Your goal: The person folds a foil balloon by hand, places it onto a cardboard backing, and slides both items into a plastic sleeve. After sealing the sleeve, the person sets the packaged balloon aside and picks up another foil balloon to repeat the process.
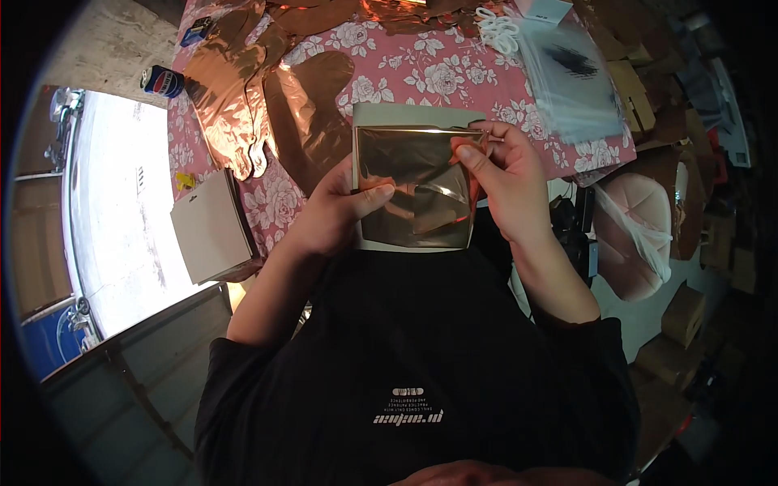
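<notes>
A folded sheet of shiny copper-gold foil [413, 166] lies flat against a pale grey card [397, 115], which shows above and below it. Both are held up at the table's near edge, in front of my chest. My left hand [340, 206] grips the left side, its thumb pressed on the foil. On the upper right corner, my right hand [512, 174] pinches the foil between thumb and fingers. The fingers behind the card are mostly hidden.
Flat copper foil pieces [231, 97] cover the table's left and far side. Pale cards [212, 231] are stacked at the left edge, near a blue can [162, 82]. Clear plastic bags [571, 89] and white cord [496, 31] lie right; a pink cushioned seat [632, 235] stands beyond.
</notes>
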`<state>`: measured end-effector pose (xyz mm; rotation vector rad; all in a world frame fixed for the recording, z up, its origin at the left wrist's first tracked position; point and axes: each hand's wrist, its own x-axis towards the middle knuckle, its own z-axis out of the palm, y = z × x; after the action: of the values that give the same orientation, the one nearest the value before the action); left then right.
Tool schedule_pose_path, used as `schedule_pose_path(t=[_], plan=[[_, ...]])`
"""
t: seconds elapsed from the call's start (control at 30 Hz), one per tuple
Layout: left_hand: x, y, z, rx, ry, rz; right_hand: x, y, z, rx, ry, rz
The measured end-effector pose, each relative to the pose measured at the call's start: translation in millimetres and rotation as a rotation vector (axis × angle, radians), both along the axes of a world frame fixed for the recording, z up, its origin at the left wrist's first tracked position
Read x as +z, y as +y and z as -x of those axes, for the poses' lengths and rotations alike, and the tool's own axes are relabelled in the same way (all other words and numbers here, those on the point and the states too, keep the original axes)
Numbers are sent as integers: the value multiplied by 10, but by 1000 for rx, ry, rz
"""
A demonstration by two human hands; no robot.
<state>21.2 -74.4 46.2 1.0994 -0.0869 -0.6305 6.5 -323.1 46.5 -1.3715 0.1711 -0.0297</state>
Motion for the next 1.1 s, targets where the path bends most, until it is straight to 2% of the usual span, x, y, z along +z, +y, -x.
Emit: schedule_pose_path(t=[0.2, 0.27, 0.4, 0.5, 0.57, 0.63, 0.7, 0.77, 0.8, 0.87, 0.9, 0.97, 1.0, 1.07, 1.1], plan=[[-70, 85, -1, -42, 25, -27, -52, -97, 11, 85, 74, 23], [-45, 89, 7, -37, 75, 12, -49, -103, 11, 117, 60, -69], [-73, 126, 4, -33, 44, 4, 38, -43, -5, 74, 86, -62], [-89, 120, 34, -5, -13, -55, 85, -10, 3, 82, 96, 45], [-105, 135, 34, 33, -51, -75, 65, 32, -8, 25, -15, 148], [-146, 192, 23, -34, 121, -8, 48, 90, -8, -14, -58, 158], [-135, 165, 47, -12, 135, 27, 56, 93, 3, -55, -103, 168], [-67, 123, 71, 10, 147, 61, 92, 57, 20, -50, -55, 360], [8, 99, 77, 34, 169, 62, 76, 45, 20, -51, -54, 359], [128, 65, 84, 58, 188, 63, 37, 29, 6, -192, -299, 738], [172, 55, 89, 66, 175, 65, 49, 42, 11, -193, -301, 738], [160, 76, 89, 76, 165, 65, 70, 88, 48, -121, -146, 33], [98, 107, 83, 68, 180, 46, 33, 38, 52, -121, -144, 33], [15, 103, 75, 56, 197, 28, -82, -116, 56, 110, 77, -285], [-7, 85, 75, 27, 148, 47, -121, -133, 56, 107, 78, -285]])
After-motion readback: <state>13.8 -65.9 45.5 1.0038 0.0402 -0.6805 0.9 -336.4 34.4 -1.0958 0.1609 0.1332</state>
